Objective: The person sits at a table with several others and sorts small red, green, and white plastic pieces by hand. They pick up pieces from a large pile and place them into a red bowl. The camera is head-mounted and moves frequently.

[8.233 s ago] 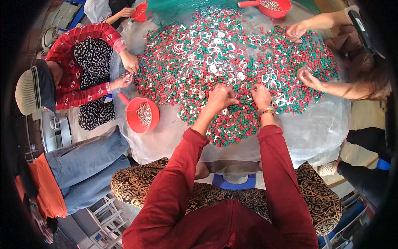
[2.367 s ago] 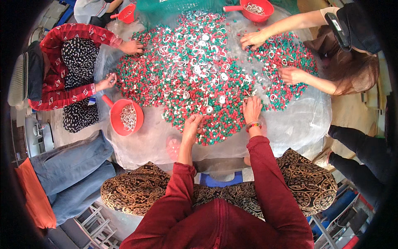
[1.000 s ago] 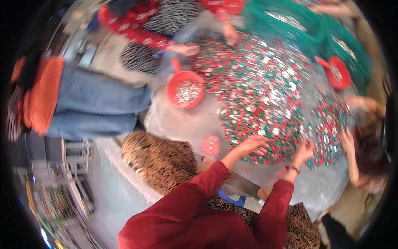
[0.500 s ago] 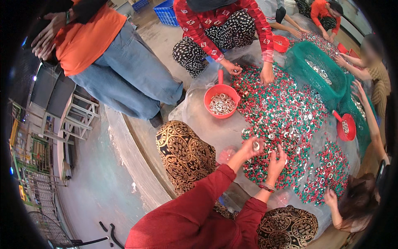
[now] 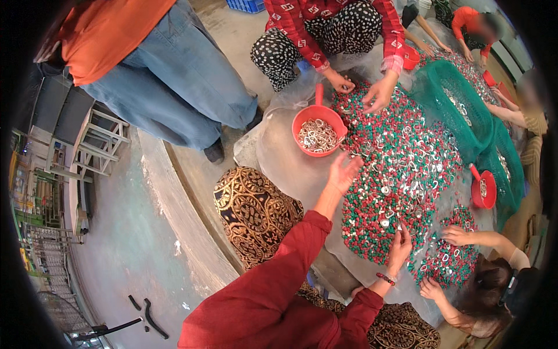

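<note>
My left hand (image 5: 345, 173) reaches out palm up, fingers apart, close to the near rim of a red long-handled scoop (image 5: 297, 124). No object shows in that hand. In the scoop lies a heap of silvery metal rings (image 5: 317, 136). My right hand (image 5: 400, 250), with a beaded bracelet on its wrist, is over the near part of a wide pile of small red and green pellets (image 5: 372, 232). Its thumb and fingers are pinched together; a whitish bit shows at their tips, too small to name. White and silvery loops lie scattered through the pellets.
Across the pile a person in a red patterned top (image 5: 383, 96) handles pellets. More hands (image 5: 459, 235) work at the right. Green mesh baskets (image 5: 442, 72) and another red scoop (image 5: 483, 189) stand beyond. Someone in jeans (image 5: 180, 81) stands at left.
My left hand has moved away from my right, up to the scoop, and opened; the silvery loop it held is gone from it. My right hand has moved lower over the pile.
</note>
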Action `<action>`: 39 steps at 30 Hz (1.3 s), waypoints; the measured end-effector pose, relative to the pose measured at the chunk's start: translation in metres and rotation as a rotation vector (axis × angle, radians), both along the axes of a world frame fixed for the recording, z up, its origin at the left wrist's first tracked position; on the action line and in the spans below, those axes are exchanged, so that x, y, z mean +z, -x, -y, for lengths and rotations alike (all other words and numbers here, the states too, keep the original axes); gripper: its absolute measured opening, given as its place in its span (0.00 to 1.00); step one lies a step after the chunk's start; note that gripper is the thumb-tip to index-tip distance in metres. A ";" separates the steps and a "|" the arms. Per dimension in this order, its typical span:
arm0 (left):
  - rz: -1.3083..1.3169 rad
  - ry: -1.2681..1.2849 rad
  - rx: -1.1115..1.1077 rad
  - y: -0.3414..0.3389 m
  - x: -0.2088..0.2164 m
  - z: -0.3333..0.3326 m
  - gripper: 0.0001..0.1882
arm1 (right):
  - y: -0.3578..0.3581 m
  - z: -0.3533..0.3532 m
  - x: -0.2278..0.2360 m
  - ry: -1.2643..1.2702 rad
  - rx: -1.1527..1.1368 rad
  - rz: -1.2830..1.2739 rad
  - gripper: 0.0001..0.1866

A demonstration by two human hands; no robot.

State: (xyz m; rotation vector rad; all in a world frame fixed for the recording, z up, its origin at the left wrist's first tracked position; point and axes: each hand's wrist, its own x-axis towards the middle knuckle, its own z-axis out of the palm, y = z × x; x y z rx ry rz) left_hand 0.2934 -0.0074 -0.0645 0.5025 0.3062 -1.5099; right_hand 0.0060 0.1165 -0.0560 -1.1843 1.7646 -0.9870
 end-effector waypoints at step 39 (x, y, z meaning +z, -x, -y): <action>0.013 0.178 -0.080 0.016 0.048 -0.027 0.21 | 0.002 -0.002 0.095 0.268 -1.026 0.625 0.26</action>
